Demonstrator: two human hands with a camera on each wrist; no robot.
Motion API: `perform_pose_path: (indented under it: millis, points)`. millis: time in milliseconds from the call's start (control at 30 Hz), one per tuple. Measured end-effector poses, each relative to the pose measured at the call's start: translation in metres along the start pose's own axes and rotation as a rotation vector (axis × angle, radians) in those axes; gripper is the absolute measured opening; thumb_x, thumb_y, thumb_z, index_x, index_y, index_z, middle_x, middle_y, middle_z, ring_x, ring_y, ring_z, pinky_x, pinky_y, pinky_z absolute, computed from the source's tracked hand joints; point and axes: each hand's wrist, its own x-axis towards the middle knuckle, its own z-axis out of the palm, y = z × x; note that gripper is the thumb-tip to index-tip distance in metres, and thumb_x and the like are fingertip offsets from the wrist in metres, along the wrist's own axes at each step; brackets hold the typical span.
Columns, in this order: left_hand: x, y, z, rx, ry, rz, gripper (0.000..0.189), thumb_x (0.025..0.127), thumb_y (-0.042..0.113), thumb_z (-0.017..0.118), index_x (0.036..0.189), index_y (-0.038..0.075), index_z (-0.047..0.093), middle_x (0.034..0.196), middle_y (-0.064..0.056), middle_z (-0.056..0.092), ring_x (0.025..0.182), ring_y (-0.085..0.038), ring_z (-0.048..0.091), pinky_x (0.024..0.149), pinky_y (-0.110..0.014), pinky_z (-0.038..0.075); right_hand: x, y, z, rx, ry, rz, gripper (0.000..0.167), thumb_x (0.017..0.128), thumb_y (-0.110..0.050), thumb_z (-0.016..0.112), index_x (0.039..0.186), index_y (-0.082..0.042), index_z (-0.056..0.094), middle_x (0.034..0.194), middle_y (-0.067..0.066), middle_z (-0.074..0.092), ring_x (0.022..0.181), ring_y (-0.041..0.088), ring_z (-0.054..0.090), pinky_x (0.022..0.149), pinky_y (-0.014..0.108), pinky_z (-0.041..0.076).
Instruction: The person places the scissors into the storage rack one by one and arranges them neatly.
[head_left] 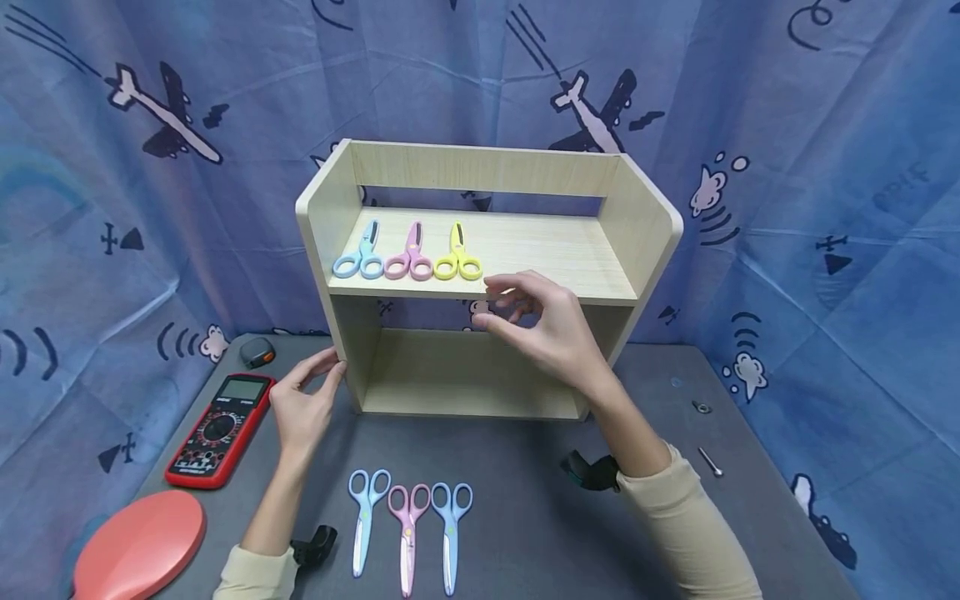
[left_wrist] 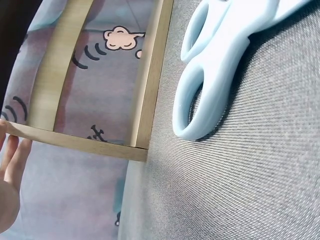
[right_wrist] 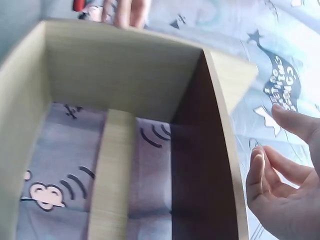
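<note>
My right hand (head_left: 543,329) hovers in front of the middle board of a two-tier wooden shelf (head_left: 487,289). Its bent fingers and thumb stand apart with nothing between them, as the right wrist view also shows. My left hand (head_left: 303,400) touches the shelf's left side panel with its fingers (left_wrist: 19,157). On the upper tier, side by side at the left, lie blue scissors (head_left: 370,250), pink scissors (head_left: 414,252) and yellow scissors (head_left: 457,252), blades toward the back. Light blue scissors (head_left: 362,521), pink scissors (head_left: 407,533) and another blue pair (head_left: 450,533) lie on the table, handles toward the shelf.
At the left are a red multimeter (head_left: 220,429), a dark mouse-like object (head_left: 257,352) and a coral round object (head_left: 141,546). A small metal bolt (head_left: 709,461) and a small ring-like piece (head_left: 701,407) lie at the right. A blue patterned curtain (head_left: 465,75) surrounds the grey table (head_left: 517,508).
</note>
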Motion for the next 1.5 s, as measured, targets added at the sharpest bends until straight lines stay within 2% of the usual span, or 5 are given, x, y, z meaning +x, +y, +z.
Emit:
perform_pose_path:
  millis: [267, 600, 933, 1100, 1500]
  points:
    - [-0.001, 0.006, -0.001, 0.001, -0.013, -0.009, 0.027, 0.093, 0.003, 0.084, 0.12, 0.006, 0.083, 0.11, -0.019, 0.083, 0.09, 0.011, 0.071, 0.076, -0.002, 0.054, -0.048, 0.012, 0.013, 0.095, -0.152, -0.052, 0.043, 0.088, -0.008, 0.09, 0.129, -0.008, 0.076, 0.12, 0.007, 0.078, 0.099, 0.023, 0.072, 0.082, 0.03, 0.064]
    - [0.0, 0.008, -0.001, 0.018, -0.017, -0.019, 0.027, 0.094, 0.004, 0.084, 0.12, 0.008, 0.083, 0.112, -0.017, 0.083, 0.091, 0.01, 0.07, 0.076, -0.002, 0.054, -0.087, 0.05, 0.05, 0.311, -0.515, 0.024, 0.046, 0.091, -0.01, 0.087, 0.135, -0.006, 0.072, 0.124, 0.012, 0.076, 0.104, 0.008, 0.07, 0.084, 0.028, 0.066]
    - [-0.001, 0.008, -0.001, 0.03, -0.017, -0.023, 0.027, 0.094, 0.005, 0.084, 0.121, 0.008, 0.083, 0.112, -0.017, 0.083, 0.092, 0.011, 0.069, 0.078, -0.001, 0.053, -0.113, 0.09, 0.098, 0.331, -0.819, 0.102, 0.053, 0.097, -0.017, 0.083, 0.144, -0.001, 0.065, 0.144, 0.022, 0.069, 0.132, 0.038, 0.068, 0.112, 0.034, 0.059]
    - [-0.001, 0.007, -0.001, 0.032, -0.02, -0.026, 0.027, 0.094, 0.005, 0.084, 0.121, 0.009, 0.083, 0.113, -0.016, 0.084, 0.093, 0.011, 0.07, 0.077, -0.002, 0.054, -0.12, 0.111, 0.114, 0.244, -0.886, 0.115, 0.06, 0.092, -0.015, 0.088, 0.145, -0.004, 0.064, 0.146, 0.013, 0.07, 0.136, 0.025, 0.067, 0.121, 0.038, 0.052]
    - [-0.001, 0.007, 0.0, 0.033, -0.015, -0.012, 0.027, 0.094, 0.005, 0.084, 0.12, 0.008, 0.083, 0.112, -0.015, 0.084, 0.093, 0.012, 0.07, 0.08, -0.001, 0.053, -0.12, 0.12, 0.121, 0.097, -0.945, 0.048, 0.067, 0.085, -0.011, 0.094, 0.145, -0.011, 0.065, 0.127, 0.004, 0.072, 0.111, 0.011, 0.068, 0.102, 0.023, 0.057]
